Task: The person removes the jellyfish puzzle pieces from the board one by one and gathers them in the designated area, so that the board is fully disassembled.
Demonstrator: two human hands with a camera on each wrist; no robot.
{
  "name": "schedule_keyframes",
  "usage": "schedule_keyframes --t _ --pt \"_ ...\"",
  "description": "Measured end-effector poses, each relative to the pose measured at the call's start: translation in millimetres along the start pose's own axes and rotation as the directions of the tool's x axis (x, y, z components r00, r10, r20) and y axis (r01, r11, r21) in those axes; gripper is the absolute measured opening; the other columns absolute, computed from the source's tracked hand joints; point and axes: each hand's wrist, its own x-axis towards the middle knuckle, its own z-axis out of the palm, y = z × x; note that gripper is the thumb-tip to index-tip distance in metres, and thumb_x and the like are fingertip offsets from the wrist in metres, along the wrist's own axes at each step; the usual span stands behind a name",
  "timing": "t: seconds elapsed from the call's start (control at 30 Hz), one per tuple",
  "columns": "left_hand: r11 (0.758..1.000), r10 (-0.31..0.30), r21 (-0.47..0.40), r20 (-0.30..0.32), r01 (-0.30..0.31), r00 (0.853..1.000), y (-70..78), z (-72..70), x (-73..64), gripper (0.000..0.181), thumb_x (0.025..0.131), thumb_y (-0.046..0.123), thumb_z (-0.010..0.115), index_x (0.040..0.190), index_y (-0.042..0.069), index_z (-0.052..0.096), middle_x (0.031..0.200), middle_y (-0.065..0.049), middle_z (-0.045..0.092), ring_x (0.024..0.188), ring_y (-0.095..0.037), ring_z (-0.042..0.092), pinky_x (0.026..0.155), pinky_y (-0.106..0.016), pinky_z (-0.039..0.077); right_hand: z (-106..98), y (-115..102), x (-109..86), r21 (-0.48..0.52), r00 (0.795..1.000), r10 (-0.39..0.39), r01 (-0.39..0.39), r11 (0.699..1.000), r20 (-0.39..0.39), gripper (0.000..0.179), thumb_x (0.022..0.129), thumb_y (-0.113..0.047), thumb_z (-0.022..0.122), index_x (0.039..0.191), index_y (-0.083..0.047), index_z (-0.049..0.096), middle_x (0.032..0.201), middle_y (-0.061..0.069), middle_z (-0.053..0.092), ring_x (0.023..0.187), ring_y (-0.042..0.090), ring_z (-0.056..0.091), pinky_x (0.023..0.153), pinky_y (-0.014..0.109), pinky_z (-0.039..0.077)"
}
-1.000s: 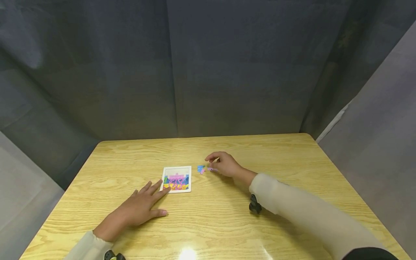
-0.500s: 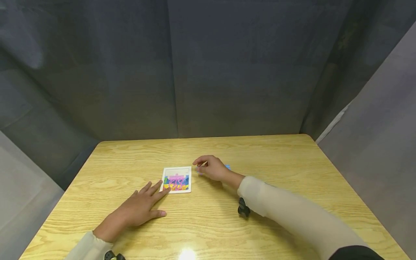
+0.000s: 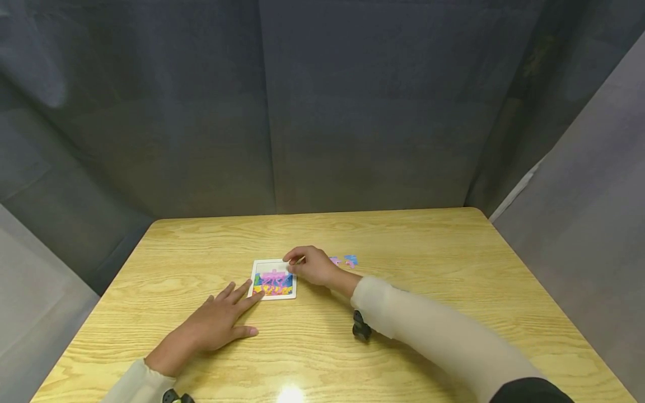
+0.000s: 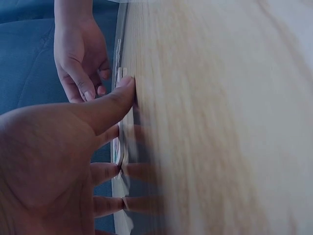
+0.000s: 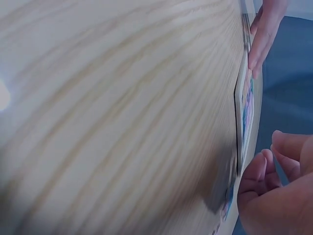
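A square jigsaw puzzle in a white frame [image 3: 282,298] lies on the wooden table, its lower part filled with a pink, blue and yellow picture and its upper strip pale. My left hand [image 3: 216,319] lies flat with fingers spread, fingertips on the frame's lower left edge. Over the frame's upper right corner, my right hand [image 3: 313,266] pinches a puzzle piece [image 3: 290,270], of which only a bluish sliver shows at the fingertips. In the right wrist view, the thumb and curled fingers of the right hand [image 5: 276,181] hide that piece.
Two loose pink and blue puzzle pieces, a nearer one [image 3: 335,261] and one farther right [image 3: 351,261], lie just beyond the right hand. The wooden table [image 3: 403,240] ends at a dark curtain [image 3: 353,140] behind.
My right hand has moved left from the loose pieces to the frame's upper right corner, taking a puzzle piece along. The left hand has stayed in place.
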Motion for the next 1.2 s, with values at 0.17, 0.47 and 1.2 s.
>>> schedule_keyframes --t 0.17,0.47,1.2 --pt "1.000 0.002 0.003 -0.001 -0.002 1.000 0.4 -0.8 -0.3 0.077 0.097 0.060 0.061 0.161 0.025 0.038 0.170 -0.015 0.023 0.150 -0.054 0.025 0.103 -0.083 0.031 8 -5 3.7 -0.002 1.000 0.000 0.000 1.000 0.000 0.022 0.100 -0.012 0.069 0.121 -0.006 0.073 0.104 0.003 0.068 0.089 0.014 0.063 0.077 0.027 0.054" --pt "1.000 0.013 0.018 -0.009 -0.013 1.000 -0.7 0.4 -0.1 0.077 0.097 0.060 0.060 0.161 0.024 0.038 0.170 -0.015 0.023 0.150 -0.055 0.025 0.101 -0.083 0.032 23 -15 8.2 -0.022 0.998 0.002 0.000 1.000 0.059 0.023 0.100 -0.009 0.069 0.122 -0.003 0.071 0.099 0.005 0.068 0.084 0.018 0.066 0.072 0.023 0.056" --pt "1.000 0.023 0.007 -0.014 -0.023 1.000 -1.3 2.1 -0.9 0.078 0.097 0.060 0.061 0.161 0.023 0.039 0.170 -0.016 0.022 0.149 -0.056 0.024 0.100 -0.084 0.032 42 -27 14.4 -0.153 0.993 0.087 -0.074 0.985 0.080 0.040 0.091 -0.011 0.080 0.130 -0.008 0.069 0.089 -0.002 0.062 0.066 0.007 0.058 0.065 0.019 0.051"
